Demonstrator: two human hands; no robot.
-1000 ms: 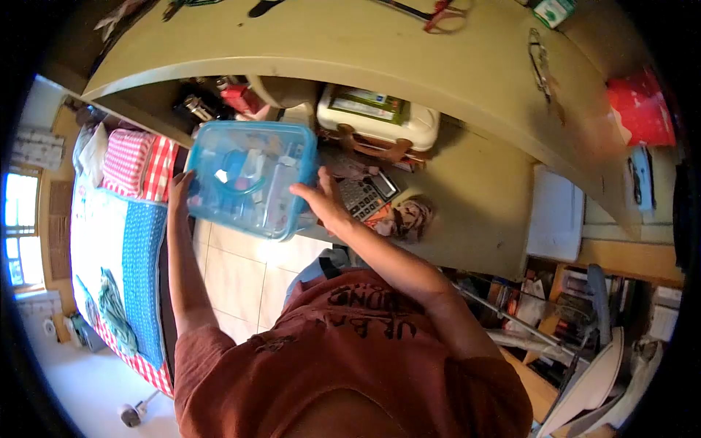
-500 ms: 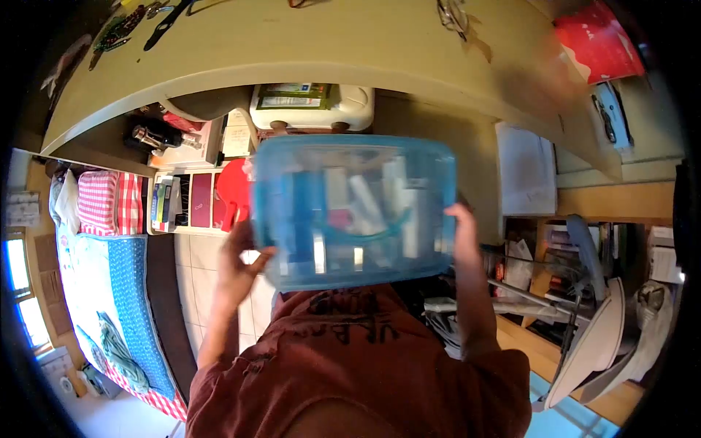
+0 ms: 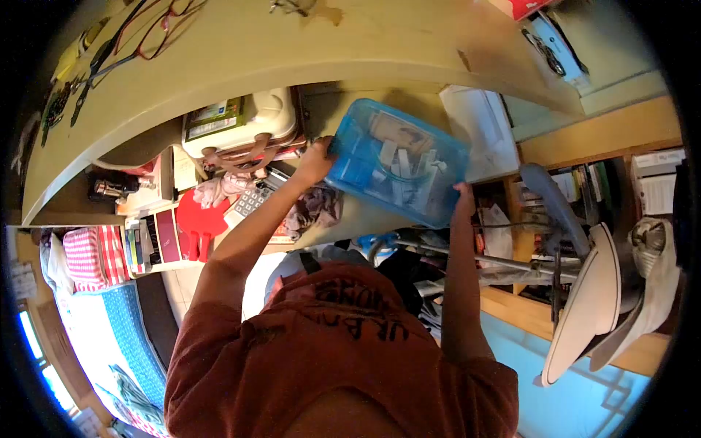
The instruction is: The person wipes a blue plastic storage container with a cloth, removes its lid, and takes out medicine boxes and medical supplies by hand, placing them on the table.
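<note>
A clear blue plastic box (image 3: pixel 398 164) with a handle is held tilted between my two hands, over the lower shelf. White packets and a pale card show through it. My left hand (image 3: pixel 315 160) grips its left edge, fingers closed on it. At its lower right corner my right hand (image 3: pixel 463 197) holds the edge, its fingers partly hidden. Left of the box are a cream case (image 3: pixel 270 117) with brown handles, a calculator (image 3: pixel 250 202) and a patterned cloth bundle (image 3: pixel 315 208).
Above runs a curved wooden shelf (image 3: pixel 365 44) with red glasses (image 3: pixel 164 33). A white panel (image 3: pixel 482 131) leans behind the box. At right are a bookshelf (image 3: pixel 540 310), a metal bar and a cream hat (image 3: pixel 584 306). A bed (image 3: pixel 109 328) stands at left.
The box has moved from the left across to the right with both hands on it, and is now tilted over the shelf. The whole view has turned rightward.
</note>
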